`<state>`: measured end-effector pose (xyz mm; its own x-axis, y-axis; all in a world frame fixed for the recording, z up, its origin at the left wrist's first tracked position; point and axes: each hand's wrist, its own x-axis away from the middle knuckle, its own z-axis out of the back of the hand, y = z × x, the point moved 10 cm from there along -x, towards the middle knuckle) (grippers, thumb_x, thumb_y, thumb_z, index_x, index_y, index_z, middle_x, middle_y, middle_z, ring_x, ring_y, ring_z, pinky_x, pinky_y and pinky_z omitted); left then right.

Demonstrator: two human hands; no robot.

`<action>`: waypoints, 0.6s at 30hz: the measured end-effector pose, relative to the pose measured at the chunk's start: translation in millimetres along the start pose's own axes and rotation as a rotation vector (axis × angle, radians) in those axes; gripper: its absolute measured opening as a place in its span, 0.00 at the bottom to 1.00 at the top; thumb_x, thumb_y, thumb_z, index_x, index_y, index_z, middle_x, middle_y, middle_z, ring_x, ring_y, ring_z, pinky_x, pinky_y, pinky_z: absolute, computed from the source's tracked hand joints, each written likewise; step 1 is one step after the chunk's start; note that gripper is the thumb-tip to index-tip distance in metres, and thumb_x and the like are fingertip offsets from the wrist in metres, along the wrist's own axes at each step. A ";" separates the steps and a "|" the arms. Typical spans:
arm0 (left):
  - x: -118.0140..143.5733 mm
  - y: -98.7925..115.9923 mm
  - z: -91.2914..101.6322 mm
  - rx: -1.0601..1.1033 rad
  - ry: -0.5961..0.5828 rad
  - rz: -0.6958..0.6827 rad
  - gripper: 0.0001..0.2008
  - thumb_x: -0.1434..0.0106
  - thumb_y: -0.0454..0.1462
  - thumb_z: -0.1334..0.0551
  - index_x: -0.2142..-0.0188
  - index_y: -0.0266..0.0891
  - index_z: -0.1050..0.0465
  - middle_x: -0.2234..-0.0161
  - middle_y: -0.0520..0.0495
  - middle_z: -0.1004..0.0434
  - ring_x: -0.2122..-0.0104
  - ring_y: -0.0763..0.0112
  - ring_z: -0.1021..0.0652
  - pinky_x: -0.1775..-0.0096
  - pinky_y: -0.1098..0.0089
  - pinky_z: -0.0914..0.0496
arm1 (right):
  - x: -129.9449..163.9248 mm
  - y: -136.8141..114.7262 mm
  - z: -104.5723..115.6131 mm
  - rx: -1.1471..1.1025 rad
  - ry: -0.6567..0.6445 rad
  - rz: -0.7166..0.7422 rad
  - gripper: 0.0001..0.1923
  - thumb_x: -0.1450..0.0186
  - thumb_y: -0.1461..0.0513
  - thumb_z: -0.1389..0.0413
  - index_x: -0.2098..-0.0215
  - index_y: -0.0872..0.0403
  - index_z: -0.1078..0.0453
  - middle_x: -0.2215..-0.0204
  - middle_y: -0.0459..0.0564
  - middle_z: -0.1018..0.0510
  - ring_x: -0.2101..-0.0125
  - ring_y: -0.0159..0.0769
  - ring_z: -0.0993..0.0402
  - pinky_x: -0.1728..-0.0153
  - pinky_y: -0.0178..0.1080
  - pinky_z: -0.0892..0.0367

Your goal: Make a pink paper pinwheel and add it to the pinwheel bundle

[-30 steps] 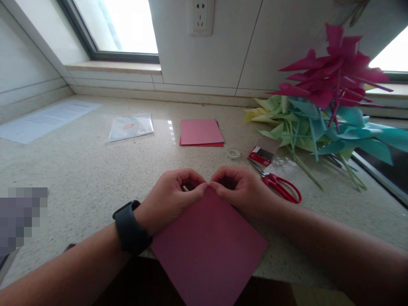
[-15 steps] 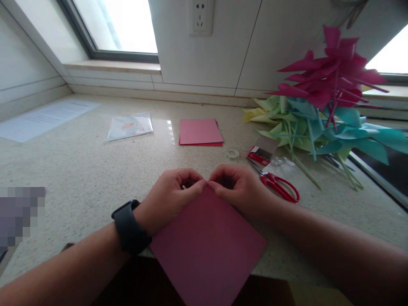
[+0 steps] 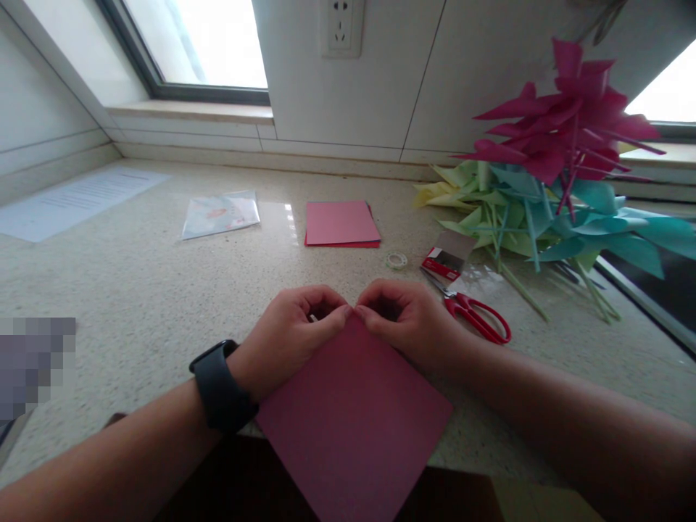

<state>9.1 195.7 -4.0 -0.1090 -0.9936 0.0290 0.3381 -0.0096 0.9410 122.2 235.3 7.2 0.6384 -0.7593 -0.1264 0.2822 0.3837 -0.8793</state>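
A square sheet of pink paper (image 3: 356, 413) lies turned like a diamond at the counter's front, its lower corner hanging past the edge. My left hand (image 3: 304, 322) pinches the far corner between thumb and fingers. My right hand (image 3: 405, 319) pinches the same corner from the other side, its thumb almost touching the left one. Whether the tip is curled under the fingers is hidden. Red-handled scissors (image 3: 475, 315) lie just beyond my right hand, blades pointing away to the left.
Beyond my hands lie a stack of pink and red paper (image 3: 342, 223), a tape roll (image 3: 396, 261), a red-and-clear packet (image 3: 443, 262) and a plastic sleeve (image 3: 220, 215). Paper pinwheels (image 3: 570, 123) pile up at the right. A printed sheet (image 3: 70, 199) is at far left.
The view has shifted very slightly. Both hands keep the same pinch on the paper's far corner.
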 end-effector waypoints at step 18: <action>0.0 -4.5 -1.2 0.018 -0.021 0.068 0.13 0.35 0.44 0.39 0.66 0.37 0.22 0.70 0.48 0.20 0.71 0.70 0.25 0.70 0.73 0.33 | 3.4 -3.0 5.1 0.025 0.047 0.037 0.02 0.41 0.64 0.41 0.69 0.55 0.27 0.76 0.45 0.24 0.76 0.29 0.32 0.75 0.32 0.36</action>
<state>8.7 195.5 -8.6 -0.1060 -0.9893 0.1001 0.3284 0.0602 0.9426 127.2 234.3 11.8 0.6149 -0.7676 -0.1807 0.2772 0.4249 -0.8618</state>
